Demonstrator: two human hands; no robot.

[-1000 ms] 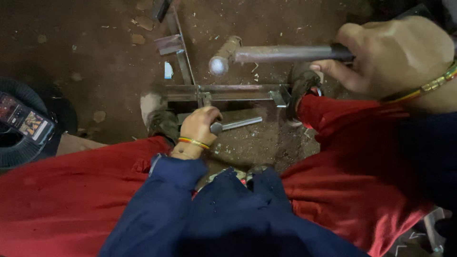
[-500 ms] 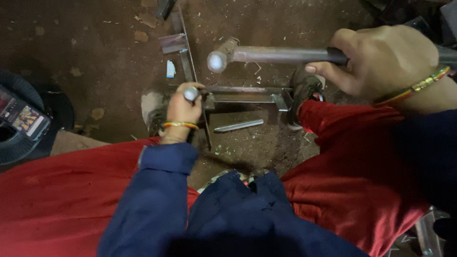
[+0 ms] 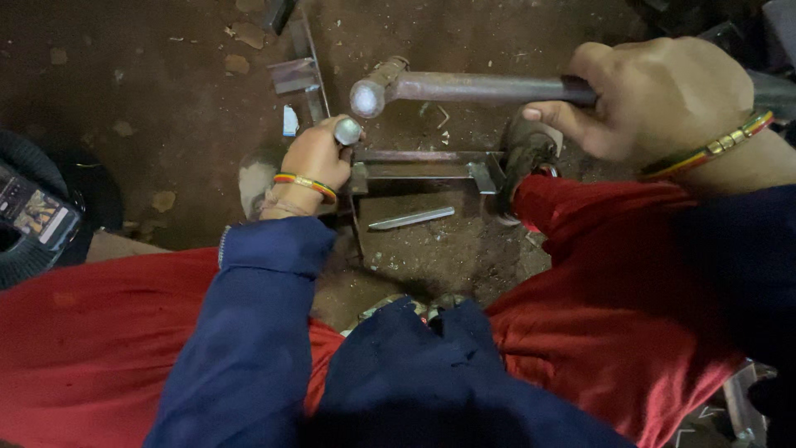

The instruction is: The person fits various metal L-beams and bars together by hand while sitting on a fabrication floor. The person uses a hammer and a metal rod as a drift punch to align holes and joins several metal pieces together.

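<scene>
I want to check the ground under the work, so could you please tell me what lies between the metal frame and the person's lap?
In the head view, one loose metal strip lies on the dirt floor between the metal frame and the lap, touching neither.

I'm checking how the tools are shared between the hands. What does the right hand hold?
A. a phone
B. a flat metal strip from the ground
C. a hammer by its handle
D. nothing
C: the right hand is closed in a grip around the handle of the hammer, whose head is raised above the metal frame, while the left hand holds a short metal rod upright.
</scene>
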